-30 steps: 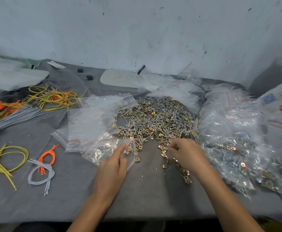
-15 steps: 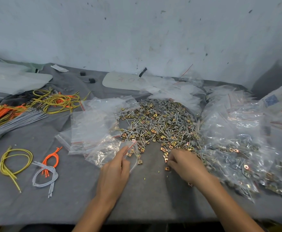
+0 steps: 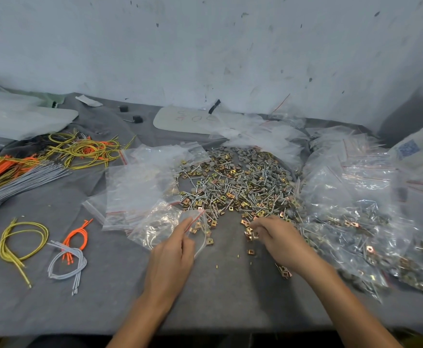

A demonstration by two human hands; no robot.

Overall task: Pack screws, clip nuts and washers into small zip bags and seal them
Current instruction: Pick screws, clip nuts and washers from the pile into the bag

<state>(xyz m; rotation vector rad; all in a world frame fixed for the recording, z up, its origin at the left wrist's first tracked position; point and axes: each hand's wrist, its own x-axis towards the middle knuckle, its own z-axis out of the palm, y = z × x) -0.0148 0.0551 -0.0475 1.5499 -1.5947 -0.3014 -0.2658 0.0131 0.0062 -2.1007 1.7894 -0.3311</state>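
1. Tons of grey cloth under everything, including our left hand and right hand.
2. Right of the right hand we've got a big heap of filled bags, crowding up against the wrist.
3. Just beyond both hands sits the hardware pile: screws, gold clips and grey washers all mixed.
4. Beyond the left hand, a stack of empty bags lies flat.
5. Well left of that hand: wire loops in yellow, orange and grey.
6. Left hand pinches the mouth of one small zip bag, with the forefinger stretched along the red-striped opening.
7. Right hand's fingers curl down onto clip nuts at the pile's near edge. We can't tell if any is actually gripped.
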